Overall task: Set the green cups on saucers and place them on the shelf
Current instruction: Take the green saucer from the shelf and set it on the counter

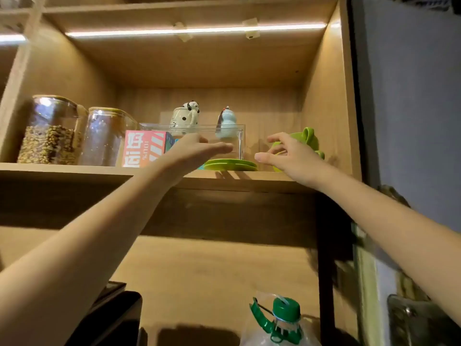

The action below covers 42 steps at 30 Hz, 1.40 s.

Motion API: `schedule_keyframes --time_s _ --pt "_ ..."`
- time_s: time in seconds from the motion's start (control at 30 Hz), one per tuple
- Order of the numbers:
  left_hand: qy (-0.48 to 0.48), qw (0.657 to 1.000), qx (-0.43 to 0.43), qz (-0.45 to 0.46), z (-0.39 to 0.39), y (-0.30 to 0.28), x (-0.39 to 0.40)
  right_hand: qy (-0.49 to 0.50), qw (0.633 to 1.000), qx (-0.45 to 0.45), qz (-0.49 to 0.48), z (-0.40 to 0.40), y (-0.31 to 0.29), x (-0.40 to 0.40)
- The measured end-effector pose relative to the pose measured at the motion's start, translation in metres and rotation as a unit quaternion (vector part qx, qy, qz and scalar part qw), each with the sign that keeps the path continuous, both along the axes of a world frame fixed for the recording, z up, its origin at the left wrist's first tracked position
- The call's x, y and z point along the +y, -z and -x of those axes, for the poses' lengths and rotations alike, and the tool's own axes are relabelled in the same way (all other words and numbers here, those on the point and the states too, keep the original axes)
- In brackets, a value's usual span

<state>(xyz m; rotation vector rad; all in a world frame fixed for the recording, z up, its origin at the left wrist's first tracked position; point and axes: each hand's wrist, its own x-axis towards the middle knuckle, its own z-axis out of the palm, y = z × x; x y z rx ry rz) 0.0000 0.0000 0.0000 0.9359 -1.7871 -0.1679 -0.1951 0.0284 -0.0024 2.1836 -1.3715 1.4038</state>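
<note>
Both hands are open and empty. The left hand [199, 149] hovers just above the saucers [230, 164]; the cups [303, 143] sit just behind the right hand [287, 157]. Grip one cup by its body, lift clear, and centre it on a saucer.

A wooden cabinet [324, 96] fills the view, its upper compartment lit by a light strip [194, 30] under the top board. A bluish-grey wall [411, 96] stands to its right.
</note>
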Motion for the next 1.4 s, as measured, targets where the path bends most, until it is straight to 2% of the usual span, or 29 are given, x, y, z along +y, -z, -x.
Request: schedule_keyframes --time_s 0.1,0.2,0.37,0.6,0.7,0.83,1.0,1.1,1.2,1.4 --pt "-0.053 0.998 0.002 0.016 -0.001 0.004 -0.02 0.005 1.0 0.014 -0.004 -0.006 -0.001 -0.022" --pt "-0.111 0.992 -0.039 0.036 0.002 0.012 -0.04 0.025 0.999 0.025 0.005 -0.008 0.004 -0.043" --pt "-0.138 0.988 -0.049 0.056 0.006 0.014 -0.07 0.141 0.984 0.102 0.029 -0.008 0.007 -0.063" --pt "-0.208 0.976 -0.067 0.011 0.02 0.016 -0.081 0.197 0.97 0.14 -0.03 -0.011 -0.003 -0.07" --pt "-0.188 0.981 -0.053 -0.004 0.019 0.014 -0.084 0.186 0.971 0.146 -0.044 -0.011 -0.005 -0.073" --pt "-0.137 0.99 -0.035 -0.028 0.018 0.013 -0.079 0.178 0.974 0.135 -0.043 -0.011 -0.004 -0.075" --pt "-0.167 0.985 -0.044 -0.017 0.021 0.016 -0.075 0.151 0.982 0.104 -0.055 -0.013 -0.003 -0.07" --pt "-0.13 0.991 -0.006 -0.03 0.021 0.016 -0.073 0.135 0.985 0.084 -0.065 -0.011 -0.004 -0.067" --pt "-0.081 0.995 0.044 -0.026 0.02 0.014 -0.067 0.104 0.992 0.037 -0.068 -0.011 -0.002 -0.065" --pt "-0.06 0.995 0.073 0.011 0.023 0.014 -0.042 0.03 0.997 -0.066 -0.038 -0.016 0.008 -0.051"
